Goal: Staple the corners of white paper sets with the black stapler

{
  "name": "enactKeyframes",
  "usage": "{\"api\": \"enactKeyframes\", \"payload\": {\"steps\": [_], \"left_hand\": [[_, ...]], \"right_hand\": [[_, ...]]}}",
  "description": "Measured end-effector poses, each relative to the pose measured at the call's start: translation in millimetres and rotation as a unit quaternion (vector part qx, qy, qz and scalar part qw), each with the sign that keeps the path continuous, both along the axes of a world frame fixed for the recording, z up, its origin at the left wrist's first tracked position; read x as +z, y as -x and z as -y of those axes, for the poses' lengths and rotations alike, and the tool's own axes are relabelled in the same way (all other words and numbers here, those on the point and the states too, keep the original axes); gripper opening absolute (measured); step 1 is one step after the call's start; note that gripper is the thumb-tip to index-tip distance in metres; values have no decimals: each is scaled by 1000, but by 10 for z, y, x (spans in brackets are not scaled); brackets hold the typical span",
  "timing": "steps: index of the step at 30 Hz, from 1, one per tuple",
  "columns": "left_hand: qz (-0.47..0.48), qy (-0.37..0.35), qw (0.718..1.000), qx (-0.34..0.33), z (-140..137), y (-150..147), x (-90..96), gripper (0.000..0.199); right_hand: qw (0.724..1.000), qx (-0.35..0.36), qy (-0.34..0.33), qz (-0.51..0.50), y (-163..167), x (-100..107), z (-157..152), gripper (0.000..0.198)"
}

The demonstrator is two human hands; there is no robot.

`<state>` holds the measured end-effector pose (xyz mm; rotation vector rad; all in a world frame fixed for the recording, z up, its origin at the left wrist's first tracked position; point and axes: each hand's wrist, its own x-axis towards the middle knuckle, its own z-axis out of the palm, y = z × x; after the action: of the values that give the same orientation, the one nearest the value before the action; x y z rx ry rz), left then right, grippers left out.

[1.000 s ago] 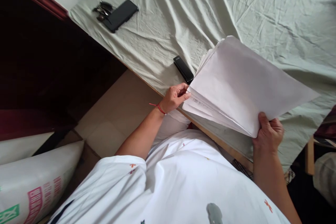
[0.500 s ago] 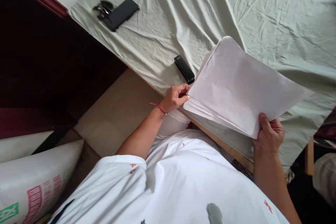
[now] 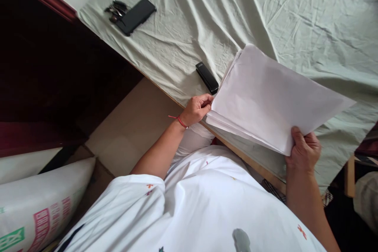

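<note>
Both hands grip one stack of white paper point(image 3: 274, 98) — the left hand point(image 3: 196, 109) pinches its near-left corner, the right hand point(image 3: 304, 150) clasps its near edge. A black stapler point(image 3: 207, 77) lies on the cloth-covered surface point(image 3: 183, 39), just beside the stack.

Over a table draped in wrinkled pale green cloth point(image 3: 183, 43), the left hand point(image 3: 197, 109) pinches the near corner of a thick stack of white paper sheets point(image 3: 271, 98) while the right hand point(image 3: 304, 150) grips its lower edge, just beside a black stapler point(image 3: 207, 77), well apart from a black phone point(image 3: 136, 16) resting against dark keys point(image 3: 115, 10).
</note>
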<state>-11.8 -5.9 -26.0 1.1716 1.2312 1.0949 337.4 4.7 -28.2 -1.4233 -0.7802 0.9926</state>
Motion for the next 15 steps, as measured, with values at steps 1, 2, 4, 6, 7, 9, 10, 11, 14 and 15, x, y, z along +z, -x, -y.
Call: {"api": "enactKeyframes", "payload": {"steps": [1,2,4,6,7,9,10,11,14,15], "left_hand": [[12,4,1000,-4,3,1,5,16],[21,7,1000,-6,7,3,12,17],[39,17,999,-5,12,5,29,20],[61,24,998,2,17,7,41,21],[68,25,997,10,19,6,44,22],[69,21,997,28,20,0,44,29],[61,18,997,33,20,-7,42,33],[49,15,998,34,19,-16,39,37],[16,0,1000,13,17,-45,36,37],[12,-8,1000,10,14,-52,42,36]], "right_hand": [[1000,0,0,0,-3,-3,0,35],[1000,0,1,-1,-7,-5,1,35],[1000,0,2,-4,-14,-6,5,37],[1000,3,5,-7,-20,0,10,38],[1000,5,6,-9,-21,5,13,38],[1000,10,8,-14,-20,19,22,38],[1000,12,8,-16,-19,26,28,37],[1000,14,9,-18,-18,32,34,37],[999,16,7,-27,-27,44,51,36],[999,15,5,-30,-35,49,53,36]]}}
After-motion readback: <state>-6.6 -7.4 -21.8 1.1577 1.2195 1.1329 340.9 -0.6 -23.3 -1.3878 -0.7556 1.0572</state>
